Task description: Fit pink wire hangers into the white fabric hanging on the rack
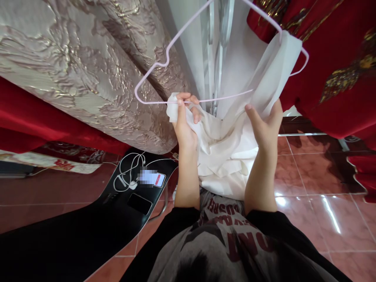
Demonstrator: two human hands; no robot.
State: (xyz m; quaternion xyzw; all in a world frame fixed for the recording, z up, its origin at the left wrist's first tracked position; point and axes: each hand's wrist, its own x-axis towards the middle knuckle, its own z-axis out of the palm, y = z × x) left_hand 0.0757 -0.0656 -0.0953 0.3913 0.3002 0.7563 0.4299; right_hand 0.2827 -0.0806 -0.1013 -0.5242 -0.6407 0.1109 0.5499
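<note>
A white garment (pixel 229 152) hangs partly over a pale pink wire hanger (pixel 164 62) held up in front of me. My left hand (pixel 185 121) is closed, pinching a bunch of the white cloth together with the hanger's bottom bar. My right hand (pixel 264 125) grips the cloth lower on the right, fingers curled round it, below the shoulder of the hanger where the fabric is draped (pixel 282 58).
A gold-embroidered fabric (pixel 82 66) hangs at the left, red embroidered cloth (pixel 337 70) at the right. A black chair (pixel 129 196) at lower left carries a phone (pixel 140 203), white earphones (pixel 129 172) and a small card. The floor is glossy red tile (pixel 317 211).
</note>
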